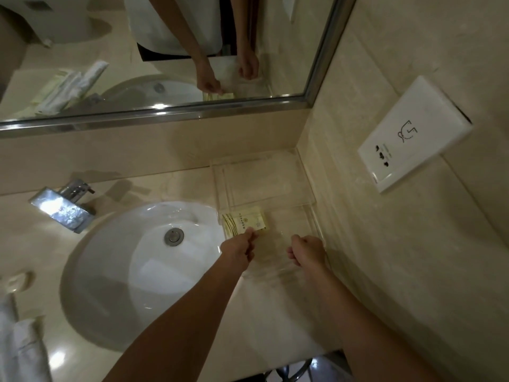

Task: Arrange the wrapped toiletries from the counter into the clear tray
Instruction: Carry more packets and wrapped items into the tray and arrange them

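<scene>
A pale yellow wrapped toiletry packet lies at the near left of the clear tray, which stands on the counter in the corner by the right wall. My left hand pinches the packet's near edge with thumb and fingers. To the right, my right hand is curled into a loose fist over the tray's near end; I cannot tell whether it grips the clear rim. More wrapped toiletries show only in the mirror's reflection, left of the sink.
A white oval sink with a chrome faucet fills the counter to the left. A mirror hangs behind. A white socket plate sits on the right wall. White folded towels lie at the lower left.
</scene>
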Available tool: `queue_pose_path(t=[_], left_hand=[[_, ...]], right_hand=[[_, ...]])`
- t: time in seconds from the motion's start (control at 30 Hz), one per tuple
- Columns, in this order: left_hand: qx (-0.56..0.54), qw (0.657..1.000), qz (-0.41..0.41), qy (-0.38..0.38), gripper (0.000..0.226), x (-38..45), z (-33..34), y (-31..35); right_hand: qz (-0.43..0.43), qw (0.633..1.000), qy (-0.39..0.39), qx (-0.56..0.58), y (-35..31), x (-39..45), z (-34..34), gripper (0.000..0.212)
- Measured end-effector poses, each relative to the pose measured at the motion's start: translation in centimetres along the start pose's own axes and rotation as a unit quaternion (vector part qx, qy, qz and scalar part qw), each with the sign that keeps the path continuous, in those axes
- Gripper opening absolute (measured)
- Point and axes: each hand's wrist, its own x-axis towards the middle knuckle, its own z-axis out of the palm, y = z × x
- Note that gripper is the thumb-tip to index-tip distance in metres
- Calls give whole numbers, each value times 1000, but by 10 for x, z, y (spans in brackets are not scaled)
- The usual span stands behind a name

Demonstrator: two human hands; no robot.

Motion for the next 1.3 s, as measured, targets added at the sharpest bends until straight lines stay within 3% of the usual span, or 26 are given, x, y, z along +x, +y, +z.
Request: queue_pose_path(t=[0.17, 0.33, 0.53, 0.87, 1.2, 1.3], left_hand=[[38, 999, 24, 0, 14, 5, -4, 2], [136, 989, 59, -19, 17, 1, -13, 1], [387, 895, 220, -25, 10, -13, -33, 6], [497, 804, 320, 64, 7, -51, -101, 50], [465, 811, 330, 130, 19, -70, -222, 77], [453, 817, 323, 152, 13, -75, -273, 80]], right_hand=[[-2, 1000, -10, -26, -2, 3, -1, 20], [-15, 997, -15, -79, -4, 4, -7, 31], [-38, 990, -31, -134, -17, -6, -11, 28], [-135, 952, -107, -252, -63, -53, 22, 31], [-267, 886, -185, -329, -87, -135, 109, 12], [-294, 864, -202, -354, -89, -166, 143, 13]])
